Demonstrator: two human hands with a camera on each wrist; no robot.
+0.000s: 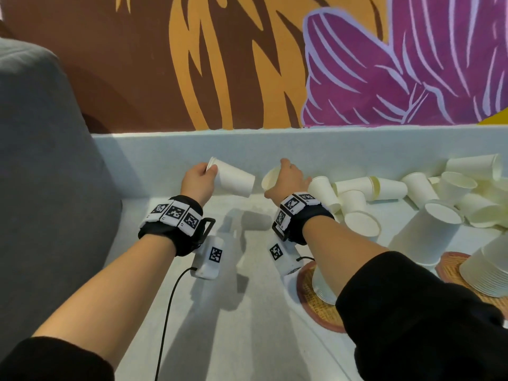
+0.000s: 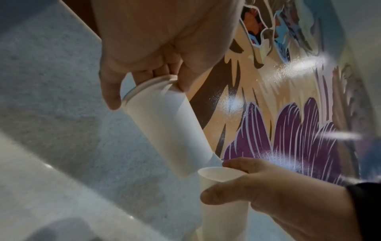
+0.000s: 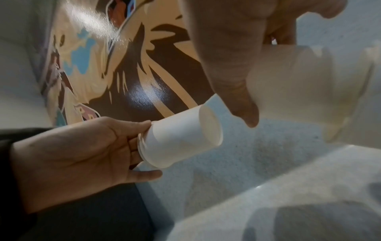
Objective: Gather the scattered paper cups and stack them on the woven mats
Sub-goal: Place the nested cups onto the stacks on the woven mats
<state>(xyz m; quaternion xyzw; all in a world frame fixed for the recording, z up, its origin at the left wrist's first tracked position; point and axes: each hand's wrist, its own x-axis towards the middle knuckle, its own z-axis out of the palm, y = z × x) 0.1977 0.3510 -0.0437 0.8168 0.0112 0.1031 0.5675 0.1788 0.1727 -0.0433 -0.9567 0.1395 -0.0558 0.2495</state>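
My left hand [image 1: 199,178] grips a white paper cup [image 1: 233,178] by its rim, held sideways with its base pointing right; the same cup [image 2: 164,130] shows in the left wrist view. My right hand [image 1: 288,177] holds a second paper cup [image 1: 270,178], its open mouth facing left toward that base, a small gap between them. The right-hand cup [image 2: 222,179] appears with fingers round its rim. Scattered cups [image 1: 357,199] lie on the table to the right. Two woven mats [image 1: 310,298] [image 1: 450,268] carry upside-down cup stacks [image 1: 324,290] [image 1: 486,270].
A low white ledge [image 1: 247,144] runs along the back under a painted wall. A grey cushion [image 1: 41,160] stands at the left. A tall upside-down stack of cups [image 1: 428,232] stands right of my right forearm. A black cable [image 1: 170,312] trails from the left wrist.
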